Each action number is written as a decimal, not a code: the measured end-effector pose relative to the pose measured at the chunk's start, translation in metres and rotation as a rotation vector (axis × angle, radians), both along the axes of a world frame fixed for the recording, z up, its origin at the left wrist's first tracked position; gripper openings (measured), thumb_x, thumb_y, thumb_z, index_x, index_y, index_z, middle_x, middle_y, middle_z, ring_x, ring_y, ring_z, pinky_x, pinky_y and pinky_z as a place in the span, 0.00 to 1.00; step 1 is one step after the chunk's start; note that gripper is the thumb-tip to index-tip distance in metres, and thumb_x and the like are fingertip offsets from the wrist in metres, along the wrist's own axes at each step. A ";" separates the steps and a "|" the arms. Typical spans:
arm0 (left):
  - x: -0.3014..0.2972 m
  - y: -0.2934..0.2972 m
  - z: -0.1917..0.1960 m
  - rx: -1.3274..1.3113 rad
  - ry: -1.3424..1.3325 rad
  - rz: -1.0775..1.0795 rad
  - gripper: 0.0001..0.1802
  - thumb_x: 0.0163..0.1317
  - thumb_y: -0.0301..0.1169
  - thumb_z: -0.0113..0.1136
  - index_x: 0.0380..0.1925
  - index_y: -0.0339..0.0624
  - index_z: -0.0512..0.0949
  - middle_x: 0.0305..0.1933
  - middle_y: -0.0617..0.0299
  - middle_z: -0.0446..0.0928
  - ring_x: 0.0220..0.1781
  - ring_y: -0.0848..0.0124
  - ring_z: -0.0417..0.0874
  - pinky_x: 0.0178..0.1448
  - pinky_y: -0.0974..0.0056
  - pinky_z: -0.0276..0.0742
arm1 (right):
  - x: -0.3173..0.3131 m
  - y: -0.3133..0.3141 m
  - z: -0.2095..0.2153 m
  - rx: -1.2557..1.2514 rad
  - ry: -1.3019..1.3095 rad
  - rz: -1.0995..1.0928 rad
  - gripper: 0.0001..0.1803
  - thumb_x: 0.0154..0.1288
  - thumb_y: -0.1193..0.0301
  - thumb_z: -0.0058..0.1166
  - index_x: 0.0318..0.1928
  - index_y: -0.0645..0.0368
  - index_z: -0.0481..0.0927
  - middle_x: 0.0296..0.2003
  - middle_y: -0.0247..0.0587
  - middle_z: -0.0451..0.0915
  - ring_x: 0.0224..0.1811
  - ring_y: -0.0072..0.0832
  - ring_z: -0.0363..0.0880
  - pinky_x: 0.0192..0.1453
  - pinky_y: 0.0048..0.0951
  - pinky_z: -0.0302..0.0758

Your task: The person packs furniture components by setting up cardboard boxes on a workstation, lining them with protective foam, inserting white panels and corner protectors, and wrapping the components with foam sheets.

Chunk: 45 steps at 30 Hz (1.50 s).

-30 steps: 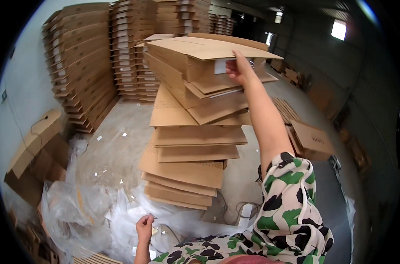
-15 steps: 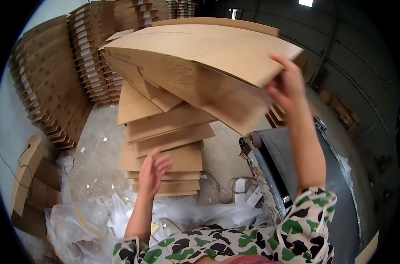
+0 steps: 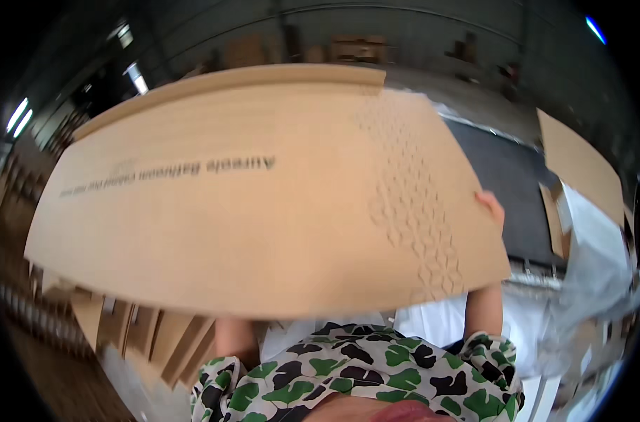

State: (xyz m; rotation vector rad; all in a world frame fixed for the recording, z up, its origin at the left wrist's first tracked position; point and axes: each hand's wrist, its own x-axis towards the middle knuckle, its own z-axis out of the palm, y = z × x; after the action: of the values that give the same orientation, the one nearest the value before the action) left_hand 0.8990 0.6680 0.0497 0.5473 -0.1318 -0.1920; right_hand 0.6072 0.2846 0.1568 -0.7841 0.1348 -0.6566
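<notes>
A large flat cardboard carton (image 3: 264, 225) spans the middle of the view, held out in front of my chest. It is folded flat, with printing and a pattern of small cube outlines on its upper face and a narrow flap (image 3: 228, 79) along its far edge. My right hand (image 3: 492, 209) grips its right edge, fingers curled over the rim. My left forearm (image 3: 235, 337) runs under the near edge. My left hand is hidden beneath the carton, so its fingers do not show.
A dark conveyor belt (image 3: 499, 172) lies beyond the carton on the right. An open cardboard box (image 3: 584, 165) with white wrapping (image 3: 594, 225) is at its right end. Lower left, flat cartons (image 3: 158, 337) lie stacked. Clear plastic film (image 3: 524, 316) is bunched at lower right.
My view has swung right, from the stack towards the conveyor. The carton has come off the stack and now lies broad face up before me. My left hand has gone under it.
</notes>
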 end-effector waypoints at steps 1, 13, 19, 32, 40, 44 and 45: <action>-0.003 -0.017 -0.005 0.018 0.016 -0.057 0.36 0.60 0.59 0.42 0.59 0.43 0.61 0.55 0.56 0.69 0.56 0.59 0.69 0.60 0.55 0.63 | -0.027 0.003 -0.003 0.089 0.052 -0.024 0.20 0.53 0.62 0.46 0.43 0.63 0.75 0.35 0.44 0.79 0.35 0.30 0.78 0.38 0.26 0.74; 0.018 -0.223 0.016 0.140 0.024 -0.936 0.41 0.56 0.63 0.43 0.59 0.41 0.61 0.58 0.55 0.67 0.59 0.59 0.66 0.62 0.55 0.60 | -0.134 0.160 -0.064 0.388 0.030 -0.678 0.29 0.54 0.60 0.46 0.50 0.70 0.69 0.40 0.52 0.77 0.37 0.36 0.79 0.41 0.30 0.76; -0.027 -0.228 -0.011 0.185 0.164 -1.239 0.43 0.55 0.64 0.43 0.59 0.40 0.61 0.59 0.55 0.66 0.60 0.59 0.65 0.63 0.54 0.59 | -0.122 0.218 -0.115 0.275 0.235 -0.812 0.19 0.55 0.64 0.54 0.40 0.68 0.75 0.32 0.45 0.79 0.31 0.29 0.80 0.33 0.28 0.78; 0.120 -0.035 -0.290 0.438 -0.012 -1.251 0.17 0.60 0.36 0.52 0.48 0.43 0.70 0.43 0.63 0.76 0.40 0.71 0.77 0.38 0.67 0.76 | 0.114 0.291 -0.199 0.075 0.542 0.326 0.16 0.66 0.63 0.46 0.46 0.61 0.75 0.43 0.37 0.77 0.40 0.23 0.76 0.44 0.26 0.74; 0.387 0.050 -0.129 0.551 -0.335 -0.331 0.11 0.57 0.34 0.52 0.35 0.39 0.74 0.32 0.60 0.77 0.35 0.71 0.76 0.34 0.68 0.73 | 0.062 0.265 -0.126 -0.193 0.607 -0.262 0.15 0.67 0.64 0.45 0.45 0.62 0.76 0.35 0.35 0.79 0.35 0.21 0.77 0.41 0.22 0.74; 0.371 -0.006 -0.049 0.862 -0.313 0.172 0.16 0.59 0.34 0.50 0.42 0.33 0.73 0.37 0.59 0.75 0.41 0.69 0.75 0.47 0.64 0.70 | 0.053 0.263 -0.157 0.111 0.624 -0.450 0.13 0.64 0.63 0.47 0.38 0.60 0.77 0.34 0.35 0.80 0.32 0.18 0.76 0.35 0.18 0.73; 0.411 -0.017 -0.066 0.875 -0.530 0.027 0.17 0.59 0.35 0.52 0.44 0.36 0.72 0.39 0.59 0.76 0.44 0.69 0.75 0.49 0.66 0.70 | 0.063 0.265 -0.163 0.037 0.665 -0.408 0.13 0.64 0.64 0.47 0.38 0.60 0.77 0.33 0.35 0.79 0.32 0.18 0.75 0.34 0.18 0.72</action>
State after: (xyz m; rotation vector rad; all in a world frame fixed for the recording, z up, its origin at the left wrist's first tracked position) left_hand 1.3098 0.6509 -0.0167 1.4680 -0.5689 -0.0643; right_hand 0.6698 0.5501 -0.0058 -0.9253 0.9292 -0.7508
